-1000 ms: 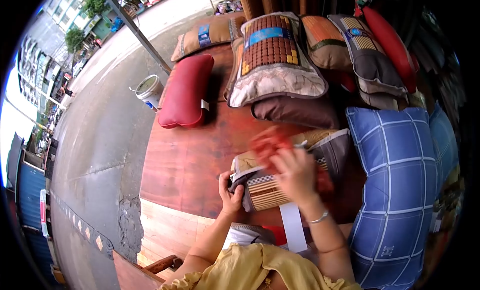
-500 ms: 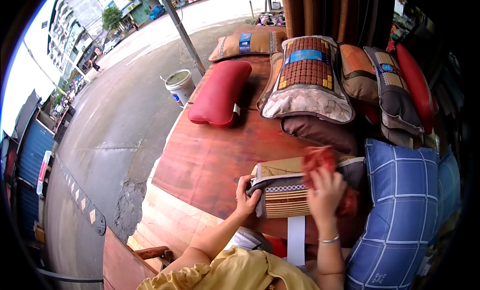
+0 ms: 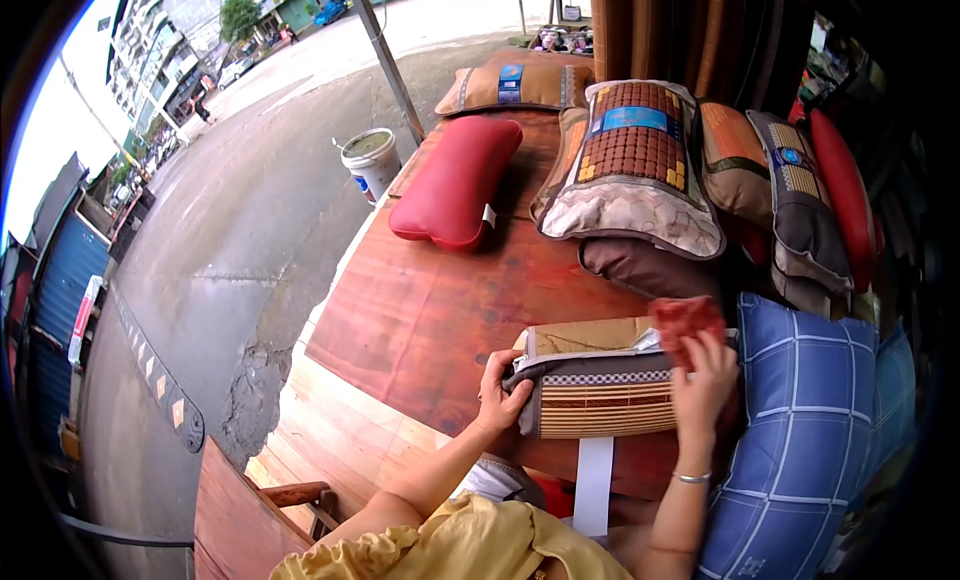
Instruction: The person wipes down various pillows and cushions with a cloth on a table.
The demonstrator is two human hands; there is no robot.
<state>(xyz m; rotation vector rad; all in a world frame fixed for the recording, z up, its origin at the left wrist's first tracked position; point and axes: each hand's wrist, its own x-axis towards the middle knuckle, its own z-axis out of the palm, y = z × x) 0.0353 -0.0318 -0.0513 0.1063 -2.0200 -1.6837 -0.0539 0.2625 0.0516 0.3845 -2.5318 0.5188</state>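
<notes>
Slatted pillow [image 3: 605, 395] is the landmark here, lying on the near part of a reddish wooden table [image 3: 420, 310], its long side facing the person. The table spreads out beyond it and to its left, with a paler wooden strip along the near left edge.

To the right of the slatted pillow lies a big blue checked pillow [image 3: 800, 420] with white lines. Beyond the slatted pillow, a beaded pillow [image 3: 635, 170] with a blue band rests on top of others, and a dark brown pillow [image 3: 650, 265] sticks out below its near edge. A glossy red pillow [image 3: 457, 185] lies beyond and to the left, with a small white tag at its side. Farther still is a tan pillow [image 3: 510, 85], also banded in blue. A bucket [image 3: 370, 160] stands off the table, far to the left.

The left hand [image 3: 500, 395] clamps the left end of the slatted pillow, thumb on the near side. At its right end, the right hand [image 3: 705, 380] has its fingers closed on a crumpled red cloth [image 3: 687, 325]. Below the slatted pillow, a white strip [image 3: 593, 485] hangs toward the person. A thin silvery bracelet [image 3: 692, 477] circles the right wrist.
</notes>
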